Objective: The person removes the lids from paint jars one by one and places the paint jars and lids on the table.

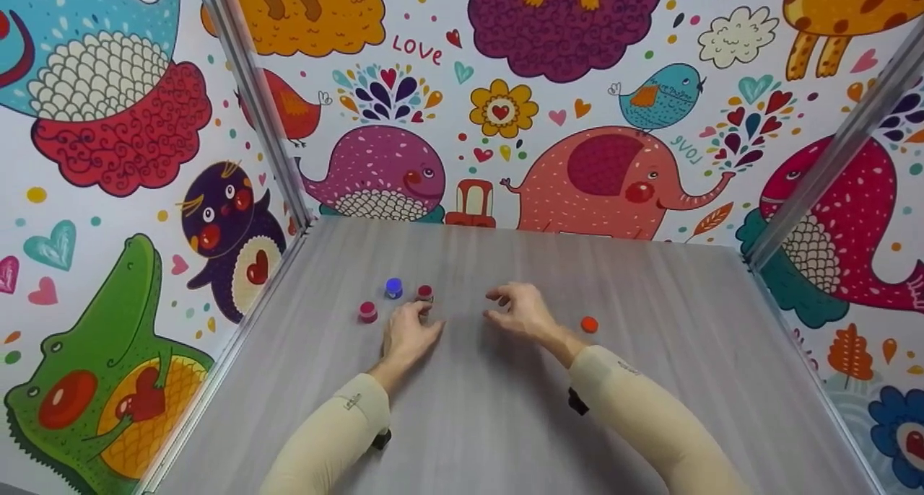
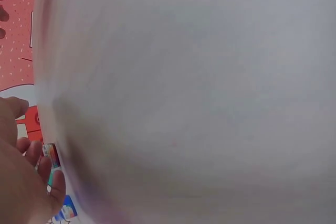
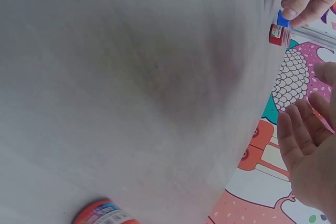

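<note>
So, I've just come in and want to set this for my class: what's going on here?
Someone's left hand is right by a red jar; whether it touches is hard to tell. The right hand hovers over the table, holding nothing. A blue jar and a second red jar stand to the left, and an orange jar stands apart, right of the right wrist.

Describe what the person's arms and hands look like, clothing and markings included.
The left sleeve and right sleeve are pale cream, ending short of the hands. Each bears small dark lettering near its end, too small to read. A black piece shows under each sleeve's end. The left hand and right hand are ungloved.
</note>
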{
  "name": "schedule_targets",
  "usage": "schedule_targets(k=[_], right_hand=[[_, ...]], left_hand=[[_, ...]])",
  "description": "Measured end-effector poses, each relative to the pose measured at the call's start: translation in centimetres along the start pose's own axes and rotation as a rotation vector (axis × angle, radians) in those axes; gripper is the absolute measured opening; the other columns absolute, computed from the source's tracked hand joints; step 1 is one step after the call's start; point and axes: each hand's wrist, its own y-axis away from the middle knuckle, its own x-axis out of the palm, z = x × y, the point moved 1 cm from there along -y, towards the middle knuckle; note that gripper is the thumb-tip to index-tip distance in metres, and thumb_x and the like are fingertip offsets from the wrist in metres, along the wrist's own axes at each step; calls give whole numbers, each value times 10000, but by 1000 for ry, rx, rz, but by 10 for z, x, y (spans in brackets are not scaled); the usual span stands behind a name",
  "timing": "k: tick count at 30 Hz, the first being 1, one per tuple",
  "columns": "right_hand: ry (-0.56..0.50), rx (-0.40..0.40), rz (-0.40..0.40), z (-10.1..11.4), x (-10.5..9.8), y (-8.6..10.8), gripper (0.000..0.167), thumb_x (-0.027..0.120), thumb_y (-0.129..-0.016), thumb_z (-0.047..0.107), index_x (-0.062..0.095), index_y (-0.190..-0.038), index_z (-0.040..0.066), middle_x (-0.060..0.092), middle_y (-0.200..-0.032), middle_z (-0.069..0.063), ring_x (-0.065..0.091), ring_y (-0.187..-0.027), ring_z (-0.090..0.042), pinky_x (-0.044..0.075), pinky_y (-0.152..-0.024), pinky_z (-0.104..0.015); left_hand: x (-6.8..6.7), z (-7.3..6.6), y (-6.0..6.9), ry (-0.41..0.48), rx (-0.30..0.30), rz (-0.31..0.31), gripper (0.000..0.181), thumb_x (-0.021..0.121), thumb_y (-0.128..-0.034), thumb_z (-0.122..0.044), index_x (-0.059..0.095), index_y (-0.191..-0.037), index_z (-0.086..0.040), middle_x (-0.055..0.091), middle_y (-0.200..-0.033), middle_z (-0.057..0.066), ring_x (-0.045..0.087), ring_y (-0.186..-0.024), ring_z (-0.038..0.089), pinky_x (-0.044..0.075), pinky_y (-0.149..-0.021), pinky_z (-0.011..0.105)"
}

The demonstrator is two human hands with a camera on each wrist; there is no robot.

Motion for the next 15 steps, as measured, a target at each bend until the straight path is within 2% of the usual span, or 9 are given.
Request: schedule_targets(k=[2, 8, 15], right_hand=[[3, 6, 0, 2, 0, -2, 311, 849, -996, 227, 821, -1274, 90, 815, -1251, -172, 757, -1163, -348, 643, -994, -526], [49, -46, -29, 5, 1, -9, 300, 862, -974, 251, 834, -1214, 73, 830, -1213, -181, 785, -1097, -341, 656, -970, -538], [55, -32, -19, 8, 4, -12, 323, 872, -983, 279, 828, -1249, 101, 829, -1222, -140, 774, -1113, -295, 657, -985, -506]], left_hand=[[-1, 2, -1, -4, 3, -8, 420, 927, -890, -241, 828, -1244, -39, 846, -1140, 150, 787, -1078, 338, 625, -996, 557], [-3, 6, -2, -6, -7, -24, 428, 927, -878, -231, 819, -1238, -26, 834, -1160, 163, 781, -1114, 363, 615, -1031, 556], [-6, 8, -3, -8, -37, -32, 431, 925, -889, -230, 809, -1258, -41, 818, -1179, 171, 767, -1127, 356, 610, -1040, 545]])
